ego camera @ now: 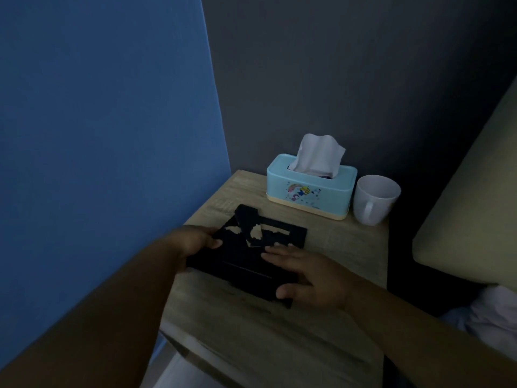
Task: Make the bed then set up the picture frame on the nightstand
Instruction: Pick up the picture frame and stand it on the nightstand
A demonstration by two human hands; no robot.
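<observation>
While the room lay dim, the picture frame (246,264) rested flat and back-side up on the wooden nightstand (279,345), a little below the centre of the frame. It was black, thin and flat, and it looked rigid and light; a hinged stand leg (247,222) stuck out from its back toward the upper left of the panel. The left hand (193,242) pinched the frame's left edge, thumb on top and the fingers tucked beneath, so that grip was closed on the frame. The right hand (307,275) lay nearly flat across the lower right of the back, fingers spread, thumb hooked over the near edge; it pressed more than it clasped, and I could not tell whether it truly had hold.

Judging by its build, the frame would lift with little effort, yet its front was probably glazed and would scratch or crack if dropped or dragged on the worktop. The leg seemed the weak part, apt to bend at its hinge. The safer hold would be by the two side edges, with the leg opened gently.

In the upper middle stood a blue tissue box (310,189), a white mug (375,200) just beside it on the right, both near the frame. A pale headboard cushion (470,205) filled the right edge.
</observation>
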